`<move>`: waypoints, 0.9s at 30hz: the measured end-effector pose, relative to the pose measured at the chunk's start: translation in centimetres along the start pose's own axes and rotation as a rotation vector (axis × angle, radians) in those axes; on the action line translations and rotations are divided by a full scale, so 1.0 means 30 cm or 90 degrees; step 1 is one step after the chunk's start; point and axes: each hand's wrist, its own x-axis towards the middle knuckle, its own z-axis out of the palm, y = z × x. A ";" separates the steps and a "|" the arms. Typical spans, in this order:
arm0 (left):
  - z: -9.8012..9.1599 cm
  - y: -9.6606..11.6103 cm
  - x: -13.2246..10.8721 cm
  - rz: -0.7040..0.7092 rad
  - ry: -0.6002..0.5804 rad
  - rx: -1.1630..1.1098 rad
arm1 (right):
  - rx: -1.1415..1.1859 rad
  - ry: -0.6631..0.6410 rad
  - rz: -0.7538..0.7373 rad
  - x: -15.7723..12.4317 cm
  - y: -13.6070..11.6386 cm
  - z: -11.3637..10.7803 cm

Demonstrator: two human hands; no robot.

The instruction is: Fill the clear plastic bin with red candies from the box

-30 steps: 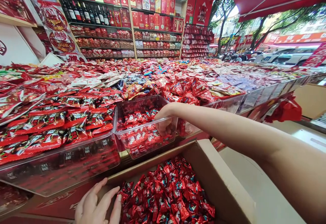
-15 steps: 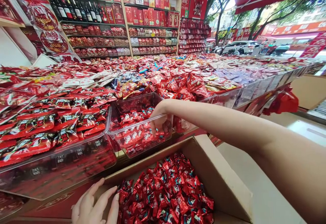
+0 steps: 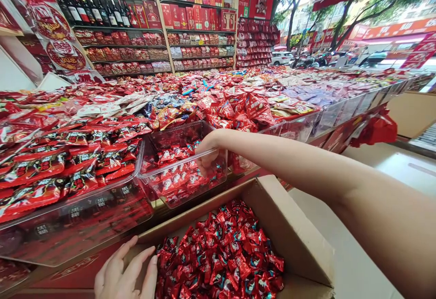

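My right hand (image 3: 208,151) reaches down into a clear plastic bin (image 3: 180,176), at its right end. Its fingers are curled and seen only through the front wall, so what they hold, if anything, is hidden. Red wrapped candies (image 3: 177,154) cover the bottom of this bin. Below it stands an open cardboard box (image 3: 289,231) with many of the same small red candies (image 3: 221,253) inside. At the box's left side rests my left hand (image 3: 124,272), open, with the fingers spread over the edge beside the candies.
To the left, a larger clear bin (image 3: 81,208) is heaped with red-and-black packets (image 3: 81,176). Red triangular packs (image 3: 238,108) are piled behind the right hand. Stocked shelves (image 3: 136,40) line the back wall, and a red bag (image 3: 374,129) hangs at the right.
My right hand stays inside the clear bin, its fingers now more curled than before. My left hand keeps its place at the box. The whole view has shifted slightly.
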 end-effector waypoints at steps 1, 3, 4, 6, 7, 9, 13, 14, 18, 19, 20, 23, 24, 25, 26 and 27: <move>0.000 0.001 -0.001 0.000 0.000 0.001 | -0.003 0.010 0.001 0.002 0.002 -0.001; 0.000 0.005 -0.004 -0.005 -0.003 0.004 | -0.018 0.025 0.004 0.007 0.006 -0.004; -0.001 0.008 -0.004 -0.009 -0.003 0.004 | -0.027 0.027 0.004 0.009 0.008 -0.005; -0.003 0.015 -0.002 -0.017 0.000 0.003 | -0.041 0.024 -0.001 0.012 0.009 -0.006; -0.005 0.019 0.001 -0.019 0.002 0.002 | -0.045 0.023 0.002 0.012 0.009 -0.007; -0.007 0.025 0.008 -0.019 0.004 0.002 | -0.048 0.031 0.018 0.013 0.008 -0.008; -0.011 0.032 0.017 -0.015 0.012 0.006 | -0.081 0.052 0.028 0.026 0.014 -0.013; -0.012 0.032 0.018 -0.017 0.009 0.007 | -0.092 0.055 0.021 0.030 0.017 -0.015; -0.014 0.031 0.012 -0.025 0.002 0.010 | -0.126 0.026 -0.004 0.040 0.028 -0.020; -0.013 0.030 0.010 -0.026 0.000 0.011 | -0.131 0.014 -0.006 0.040 0.029 -0.021; -0.013 0.029 0.008 -0.026 -0.001 0.013 | -0.134 0.006 -0.007 0.040 0.030 -0.021; -0.010 0.025 0.004 -0.028 -0.011 0.018 | -0.128 0.014 -0.020 0.041 0.033 -0.023; -0.009 0.025 0.003 -0.028 -0.014 0.020 | -0.126 0.016 -0.023 0.043 0.034 -0.024; -0.008 0.024 0.003 -0.028 -0.014 0.022 | -0.127 0.014 -0.024 0.044 0.034 -0.026; -0.008 0.024 0.002 -0.028 -0.015 0.024 | -0.133 0.009 -0.025 0.046 0.034 -0.028; -0.008 0.024 0.003 -0.027 -0.016 0.026 | -0.141 0.006 -0.029 0.047 0.034 -0.030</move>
